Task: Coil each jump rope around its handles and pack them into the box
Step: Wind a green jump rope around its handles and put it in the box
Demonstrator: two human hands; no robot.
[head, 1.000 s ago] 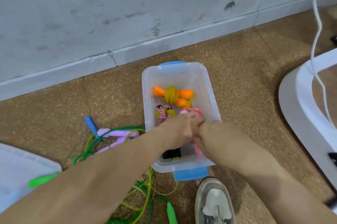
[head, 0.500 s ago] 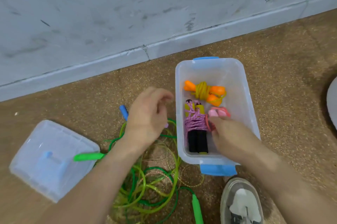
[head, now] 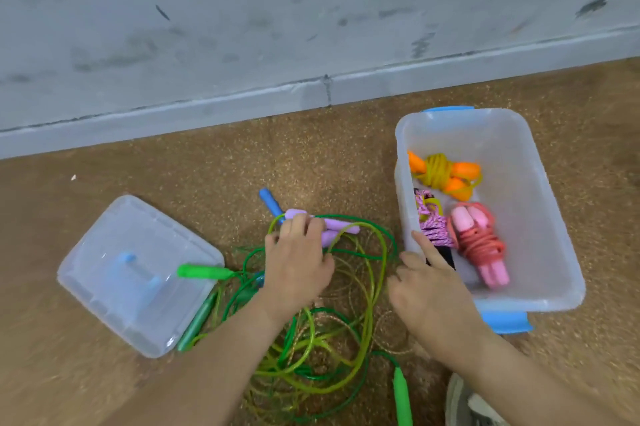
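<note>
A clear plastic box with blue clips stands on the floor at the right. Inside lie a coiled orange-handled rope, a pink-and-black rope and a pink rope. Left of the box, loose green and yellow-green ropes lie tangled on the floor. My left hand reaches over the tangle, its fingers curled on the purple handles. My right hand hovers at the box's near left corner, fingers loosely spread and holding nothing.
The box's clear lid with a blue handle lies on the floor at the left. A blue handle pokes out behind the purple ones. Green handles lie near the lid. A shoe shows at the bottom right. The wall runs behind.
The view has swung left. My left hand moved from the box down onto the purple handles. My right hand let go of the pink rope and drew back to the box's left edge.
</note>
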